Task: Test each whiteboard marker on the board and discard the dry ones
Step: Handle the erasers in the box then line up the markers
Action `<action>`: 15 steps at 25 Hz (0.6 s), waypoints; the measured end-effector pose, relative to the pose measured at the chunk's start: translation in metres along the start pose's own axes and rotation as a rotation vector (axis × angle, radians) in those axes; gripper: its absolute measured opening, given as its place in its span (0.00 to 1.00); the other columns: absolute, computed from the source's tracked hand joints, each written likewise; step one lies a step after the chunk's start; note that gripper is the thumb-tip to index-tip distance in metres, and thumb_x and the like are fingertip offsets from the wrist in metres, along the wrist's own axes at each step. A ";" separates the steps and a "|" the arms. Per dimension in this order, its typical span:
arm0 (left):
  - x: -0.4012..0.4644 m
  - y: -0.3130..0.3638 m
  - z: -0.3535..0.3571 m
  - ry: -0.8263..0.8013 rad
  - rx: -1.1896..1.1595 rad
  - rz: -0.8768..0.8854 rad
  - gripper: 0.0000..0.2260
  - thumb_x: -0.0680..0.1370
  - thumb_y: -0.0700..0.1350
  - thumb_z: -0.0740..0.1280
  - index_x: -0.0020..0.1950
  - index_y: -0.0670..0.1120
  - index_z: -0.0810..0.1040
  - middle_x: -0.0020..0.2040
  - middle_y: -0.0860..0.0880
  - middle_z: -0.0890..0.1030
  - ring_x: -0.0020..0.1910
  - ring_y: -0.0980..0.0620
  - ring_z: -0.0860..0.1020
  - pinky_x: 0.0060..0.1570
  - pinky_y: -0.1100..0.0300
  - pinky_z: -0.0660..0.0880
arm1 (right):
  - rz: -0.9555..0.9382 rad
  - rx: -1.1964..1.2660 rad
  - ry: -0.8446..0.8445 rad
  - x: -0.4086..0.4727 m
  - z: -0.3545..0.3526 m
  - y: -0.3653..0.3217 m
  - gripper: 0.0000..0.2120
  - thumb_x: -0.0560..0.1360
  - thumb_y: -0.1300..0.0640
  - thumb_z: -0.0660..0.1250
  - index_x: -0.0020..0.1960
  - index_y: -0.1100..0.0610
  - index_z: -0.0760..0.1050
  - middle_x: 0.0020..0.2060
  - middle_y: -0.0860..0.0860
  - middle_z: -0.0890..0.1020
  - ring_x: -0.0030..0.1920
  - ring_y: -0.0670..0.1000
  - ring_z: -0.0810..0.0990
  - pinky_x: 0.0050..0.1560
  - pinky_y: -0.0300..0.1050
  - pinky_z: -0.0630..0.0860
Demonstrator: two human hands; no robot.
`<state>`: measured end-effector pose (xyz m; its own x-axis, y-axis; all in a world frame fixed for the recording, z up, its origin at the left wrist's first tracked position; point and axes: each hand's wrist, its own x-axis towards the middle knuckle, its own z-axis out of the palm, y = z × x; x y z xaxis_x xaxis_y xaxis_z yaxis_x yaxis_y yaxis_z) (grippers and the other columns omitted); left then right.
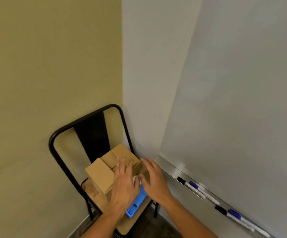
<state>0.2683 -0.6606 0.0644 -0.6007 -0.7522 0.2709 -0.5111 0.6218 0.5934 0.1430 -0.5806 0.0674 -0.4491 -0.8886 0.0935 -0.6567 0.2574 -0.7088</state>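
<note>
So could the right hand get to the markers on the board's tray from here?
Probably yes: the right hand is open over the cardboard box, holding nothing, and the markers lie uncovered on the tray just beside it.

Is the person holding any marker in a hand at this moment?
No: the four markers lie on the whiteboard tray, while the left hand and right hand are over the cardboard box.

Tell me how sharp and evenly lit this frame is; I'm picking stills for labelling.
Head view: dim, warm, even light with no hard shadows; a soft sheen on the tray under the whiteboard; both hands over the cardboard box and the markers are smeared by motion; wide-angle bending tilts the wall corner and the chair.
</note>
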 end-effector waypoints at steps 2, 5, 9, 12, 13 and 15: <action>-0.007 0.027 0.011 0.007 -0.068 0.027 0.27 0.79 0.46 0.65 0.77 0.47 0.62 0.81 0.47 0.49 0.80 0.50 0.42 0.77 0.54 0.49 | 0.050 0.039 0.051 -0.024 -0.022 0.007 0.26 0.82 0.50 0.62 0.78 0.45 0.60 0.77 0.44 0.61 0.76 0.41 0.59 0.74 0.35 0.59; -0.022 0.066 0.031 -0.031 -0.125 0.063 0.26 0.78 0.45 0.66 0.75 0.47 0.66 0.81 0.48 0.50 0.80 0.51 0.43 0.76 0.54 0.50 | 0.118 0.020 0.097 -0.070 -0.054 0.026 0.27 0.82 0.49 0.62 0.79 0.45 0.59 0.76 0.41 0.61 0.74 0.36 0.57 0.67 0.20 0.51; -0.057 0.122 0.073 -0.142 -0.100 0.133 0.25 0.77 0.47 0.68 0.74 0.50 0.68 0.80 0.48 0.56 0.79 0.46 0.52 0.76 0.45 0.58 | 0.232 0.032 0.124 -0.152 -0.097 0.066 0.28 0.82 0.50 0.64 0.78 0.43 0.58 0.76 0.41 0.61 0.74 0.39 0.62 0.73 0.33 0.59; -0.089 0.169 0.099 -0.206 -0.109 0.169 0.23 0.79 0.49 0.66 0.74 0.52 0.67 0.80 0.51 0.57 0.79 0.49 0.53 0.74 0.53 0.53 | 0.306 0.065 0.150 -0.214 -0.125 0.094 0.28 0.81 0.50 0.65 0.75 0.35 0.55 0.74 0.39 0.63 0.66 0.37 0.70 0.66 0.31 0.66; -0.101 0.189 0.108 -0.224 -0.125 0.194 0.23 0.79 0.48 0.66 0.73 0.53 0.67 0.79 0.51 0.58 0.79 0.50 0.53 0.73 0.56 0.53 | 0.340 0.071 0.175 -0.237 -0.135 0.104 0.29 0.81 0.50 0.65 0.74 0.34 0.55 0.74 0.39 0.63 0.66 0.37 0.70 0.65 0.31 0.66; -0.127 0.227 0.126 -0.284 -0.147 0.241 0.21 0.79 0.48 0.66 0.72 0.53 0.68 0.78 0.52 0.60 0.78 0.50 0.55 0.73 0.57 0.55 | 0.418 0.083 0.233 -0.284 -0.153 0.127 0.29 0.80 0.50 0.66 0.76 0.36 0.57 0.75 0.39 0.63 0.69 0.39 0.69 0.69 0.37 0.67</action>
<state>0.1507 -0.3963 0.0690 -0.8492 -0.4854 0.2080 -0.2531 0.7198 0.6463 0.0938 -0.2373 0.0578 -0.7944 -0.6040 -0.0638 -0.3447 0.5349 -0.7714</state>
